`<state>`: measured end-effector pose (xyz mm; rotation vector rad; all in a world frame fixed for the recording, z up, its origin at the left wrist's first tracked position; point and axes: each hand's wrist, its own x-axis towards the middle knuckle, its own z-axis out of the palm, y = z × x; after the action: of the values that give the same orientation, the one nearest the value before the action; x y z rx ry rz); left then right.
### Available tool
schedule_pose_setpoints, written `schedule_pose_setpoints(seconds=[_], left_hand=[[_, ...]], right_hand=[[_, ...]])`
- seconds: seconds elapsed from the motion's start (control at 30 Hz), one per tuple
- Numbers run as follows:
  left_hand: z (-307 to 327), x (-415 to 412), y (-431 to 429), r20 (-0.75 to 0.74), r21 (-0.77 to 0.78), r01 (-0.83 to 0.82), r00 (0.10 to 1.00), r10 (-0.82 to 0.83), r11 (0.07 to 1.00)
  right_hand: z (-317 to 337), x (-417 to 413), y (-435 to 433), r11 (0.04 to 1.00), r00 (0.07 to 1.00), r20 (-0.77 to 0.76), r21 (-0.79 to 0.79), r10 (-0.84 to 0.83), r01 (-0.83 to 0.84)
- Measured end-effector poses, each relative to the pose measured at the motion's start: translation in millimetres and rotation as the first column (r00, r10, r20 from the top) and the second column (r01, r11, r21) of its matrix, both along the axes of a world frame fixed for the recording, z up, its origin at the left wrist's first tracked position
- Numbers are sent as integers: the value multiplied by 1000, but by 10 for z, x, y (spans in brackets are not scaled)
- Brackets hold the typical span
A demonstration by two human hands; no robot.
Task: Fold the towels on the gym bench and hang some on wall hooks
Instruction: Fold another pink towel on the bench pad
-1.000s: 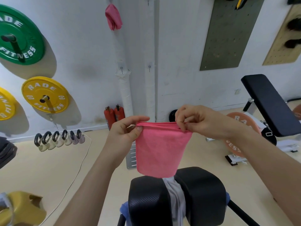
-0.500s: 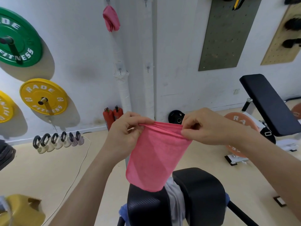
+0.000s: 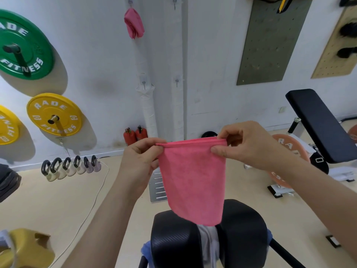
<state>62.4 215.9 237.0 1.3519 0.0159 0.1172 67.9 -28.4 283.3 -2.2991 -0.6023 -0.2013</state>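
Hanging from both hands, pink towel (image 3: 193,180) folded, top edge stretched level, lower end dangling just over the black padded tabletop (image 3: 241,229) at near centre. Left hand (image 3: 141,163) grip pinched tight on the towel's left top corner, thumb and fingers closed over the fold. Right hand (image 3: 249,144) grip pinched on the right top corner, thumb in front, fingers curled behind the edge. Both forearms reach in from the near corners.

White-grey cloth (image 3: 207,242) lies in the gap between the two black pads, under the towel's bottom edge. Blue cloth (image 3: 145,250) peeks out at the tabletop's left near side.

Far wall: second pink towel (image 3: 134,23) bunched, hanging from a hook at top centre. Bare wall hook (image 3: 177,81) lower down, right of the wrapped white pipe (image 3: 147,109). Green weight plate (image 3: 21,45) and yellow weight plate (image 3: 54,115) mounted at left. Row of kettlebells (image 3: 70,167) on the floor below them. Two red extinguishers (image 3: 135,135) at the wall base. Second black bench (image 3: 320,124) at far right, an orange plate (image 3: 287,149) beside it.
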Motion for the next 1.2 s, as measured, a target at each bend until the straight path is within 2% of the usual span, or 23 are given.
schedule_pose_setpoints(seconds=[0.07, 0.13, 0.17, 0.23, 0.3, 0.33, 0.47, 0.57, 0.6, 0.67, 0.73, 0.8, 0.9, 0.97, 1.1, 1.2], left_hand=[[11, -19, 26, -60, -128, 78, 994, -86, 989], [-3, -40, 100, -96, -142, 150, 982, -165, 978], [-14, -57, 140, -107, -94, 171, 978, -180, 981], [-33, -116, 200, -97, 148, 137, 988, -124, 979], [-54, -183, 216, -26, 431, 36, 999, -27, 902], [-68, -210, 216, 7, 510, 2, 1000, -6, 860], [-163, -127, 225, 13, 632, -23, 1000, 19, 775], [-267, 91, 212, 2, 658, -47, 998, 61, 752], [-295, 184, 215, -14, 641, -55, 996, 84, 766], [-360, 400, 236, -69, 551, -67, 990, 126, 832], [-431, 616, 249, -131, 453, -83, 979, 159, 888], [-499, 809, 257, -159, 372, -103, 972, 172, 922], [-529, 1037, 262, -141, 276, -139, 973, 183, 951], [-538, 1129, 283, -98, 272, -158, 977, 191, 949], [-733, 1054, 377, -38, 356, -108, 991, 129, 928], [-1187, 797, 464, -121, 463, -7, 990, 70, 886]], right_hand=[[4, -17, 23, 1000, 1000, 14, 6, -22, 22], [16, -33, 45, 999, 999, 23, -17, -44, 45], [22, -45, 59, 998, 998, 29, -43, -52, 53], [14, -63, 98, 994, 997, 50, -94, -56, 61], [-8, -76, 145, 992, 999, 22, -120, -46, 48], [-24, -79, 174, 989, 999, -12, -143, -39, 37], [-130, 24, 289, 933, 992, -106, -358, -74, 32], [-309, 247, 349, 911, 984, -132, -410, -119, 55], [-386, 352, 360, 937, 973, -192, -345, -128, 55], [-515, 571, 396, 997, 925, -373, -34, -79, 71], [-640, 790, 436, 949, 868, -496, 270, -6, 161], [-773, 1012, 487, 873, 836, -548, 422, 31, 244], [-914, 1280, 556, 831, 853, -521, 489, 34, 265], [-960, 1352, 568, 861, 893, -449, 452, -6, 233], [-1068, 1171, 562, 890, 914, -404, 401, -40, 216], [-1546, 854, 622, 879, 867, -482, 352, -124, 322]])
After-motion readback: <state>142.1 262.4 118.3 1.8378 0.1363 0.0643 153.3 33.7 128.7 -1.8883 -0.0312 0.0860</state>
